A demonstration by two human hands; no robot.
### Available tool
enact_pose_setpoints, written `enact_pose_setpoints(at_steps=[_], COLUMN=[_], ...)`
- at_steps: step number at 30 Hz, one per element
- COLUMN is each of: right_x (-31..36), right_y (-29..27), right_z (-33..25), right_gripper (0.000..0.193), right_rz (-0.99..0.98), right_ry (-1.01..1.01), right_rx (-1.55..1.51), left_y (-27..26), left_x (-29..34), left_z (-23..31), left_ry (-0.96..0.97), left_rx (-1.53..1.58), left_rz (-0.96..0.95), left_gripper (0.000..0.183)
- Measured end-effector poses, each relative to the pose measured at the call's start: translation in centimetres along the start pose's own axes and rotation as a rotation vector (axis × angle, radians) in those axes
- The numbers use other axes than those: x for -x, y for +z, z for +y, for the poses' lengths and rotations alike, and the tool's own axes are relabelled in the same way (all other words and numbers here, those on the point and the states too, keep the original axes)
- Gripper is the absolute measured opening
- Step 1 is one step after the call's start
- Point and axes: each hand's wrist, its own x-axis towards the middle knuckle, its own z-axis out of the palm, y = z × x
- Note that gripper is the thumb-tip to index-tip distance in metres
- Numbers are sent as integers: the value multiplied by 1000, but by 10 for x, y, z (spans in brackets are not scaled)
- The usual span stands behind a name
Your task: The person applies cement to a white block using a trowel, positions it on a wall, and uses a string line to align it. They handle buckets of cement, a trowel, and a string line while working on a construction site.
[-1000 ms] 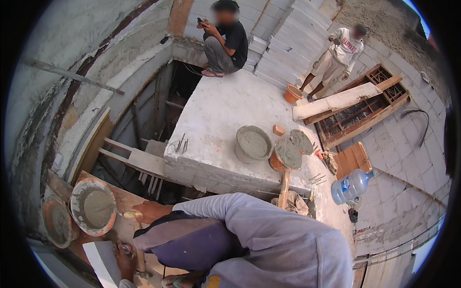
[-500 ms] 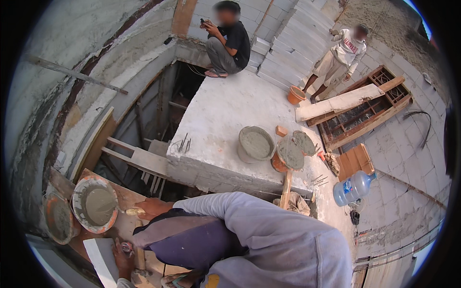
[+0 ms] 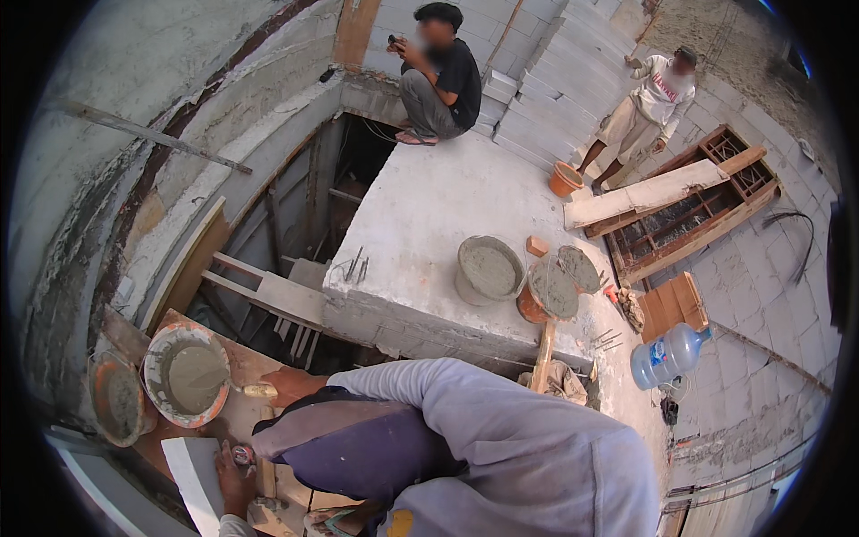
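Observation:
My right hand is closed around the pale handle of a trowel. The trowel's front end reaches the rim of a bucket with wet grey mortar in it; its tip is hard to make out. Nearer the lower edge, my left hand grips the long edge of a white block. A small round red-and-silver thing sits by its fingers; its kind is unclear. A second mortar-smeared bucket stands left of the first. Boards lie under the buckets.
Beyond the boards is a deep opening crossed by timber. Mortar buckets stand on the concrete slab, whose edge has protruding rods. One person squats there; another stands near stacked blocks. A water bottle lies right.
The whole view has shifted slightly, so things appear further right. My right hand still holds the trowel at the bucket, and my left stays on the block. The squatting person's hands are slightly higher.

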Motion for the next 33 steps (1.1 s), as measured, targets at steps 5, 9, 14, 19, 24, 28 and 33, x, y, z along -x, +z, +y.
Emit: enact_pose_setpoints(at_steps=[5, 9, 14, 19, 24, 28, 33], right_x=[-1, -12, -10, -6, -2, 1, -14], right_y=[-15, 12, 11, 4, -9, -9, 7], right_z=[-29, 15, 6, 5, -21, -24, 1], right_gripper=[43, 44, 44, 43, 41, 45, 49], right_rz=[-21, 24, 100, 81, -22, -21, 98], right_ry=[-68, -29, -43, -38, 73, -5, -91], right_rx=[-117, 7, -7, -68, -108, -140, -30], left_y=[-4, 4, 1, -1, -4, -1, -3], left_x=[5, 5, 1, 0, 7, 4, 7], left_z=[-15, -15, -24, -15, -11, -16, -13], left_ry=[13, -5, -16, -14, -20, 44, 55], left_rx=[20, -1, -22, -13, -21, -12, 10], left_rz=[36, -34, -26, 1, -6, 21, 16], left_gripper=[102, 101, 102, 102, 100, 98, 97])
